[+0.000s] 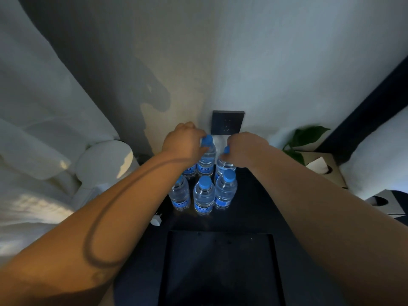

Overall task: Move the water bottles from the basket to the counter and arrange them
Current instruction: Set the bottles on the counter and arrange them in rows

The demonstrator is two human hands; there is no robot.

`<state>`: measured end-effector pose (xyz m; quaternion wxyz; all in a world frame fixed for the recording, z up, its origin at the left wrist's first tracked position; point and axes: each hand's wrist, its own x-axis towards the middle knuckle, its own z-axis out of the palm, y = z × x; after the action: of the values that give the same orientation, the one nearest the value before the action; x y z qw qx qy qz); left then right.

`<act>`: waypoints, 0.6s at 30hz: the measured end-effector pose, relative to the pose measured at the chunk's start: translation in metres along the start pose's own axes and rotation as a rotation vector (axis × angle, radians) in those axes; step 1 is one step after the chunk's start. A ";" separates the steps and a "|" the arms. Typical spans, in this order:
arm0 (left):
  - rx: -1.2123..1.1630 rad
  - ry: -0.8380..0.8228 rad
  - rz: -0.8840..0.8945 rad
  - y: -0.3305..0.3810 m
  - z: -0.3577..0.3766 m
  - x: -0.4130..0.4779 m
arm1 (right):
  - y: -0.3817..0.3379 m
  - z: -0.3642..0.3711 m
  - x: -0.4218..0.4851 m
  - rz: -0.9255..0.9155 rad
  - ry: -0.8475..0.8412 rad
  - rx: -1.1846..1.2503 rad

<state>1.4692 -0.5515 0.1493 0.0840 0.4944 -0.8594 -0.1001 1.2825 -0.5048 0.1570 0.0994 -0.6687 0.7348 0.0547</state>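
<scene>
1. Both arms reach forward over a dark tabletop [254, 195] toward a cluster of small clear water bottles with blue caps and blue labels.
2. The left hand [182, 141] is closed over the top of a back-row bottle [207, 159], fingers curled at its blue cap.
3. The right hand [245, 149] is closed on the neck of the back right bottle [224, 165]; only a sliver of that cap shows beside the fingers.
4. A third back-row bottle [189, 170] stands to the left, mostly hidden under the left wrist, with only its label and lower body showing.
5. Three more bottles stand upright in a front row: a left one [179, 193], a middle one [204, 195] and a right one [226, 189]. They sit close together, just in front of the back row.
6. All six bottles are on the tabletop near the wall, below a dark wall socket [227, 122].
7. A white plug [157, 219] lies at the left edge of the tabletop, near the front row.
8. To the right are green leaves [309, 134] and a tissue box [324, 167] with a white tissue poking out.
9. White fabric [44, 129] fills the left side.
10. A recessed dark panel [220, 268] occupies the near part of the tabletop between the forearms.
</scene>
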 end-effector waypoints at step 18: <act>0.019 0.010 0.000 -0.001 0.007 0.009 | 0.007 0.018 0.021 -0.016 0.212 0.119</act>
<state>1.4640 -0.5590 0.1428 0.0836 0.4955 -0.8599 -0.0897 1.2747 -0.5205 0.1340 0.0613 -0.6694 0.7379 -0.0610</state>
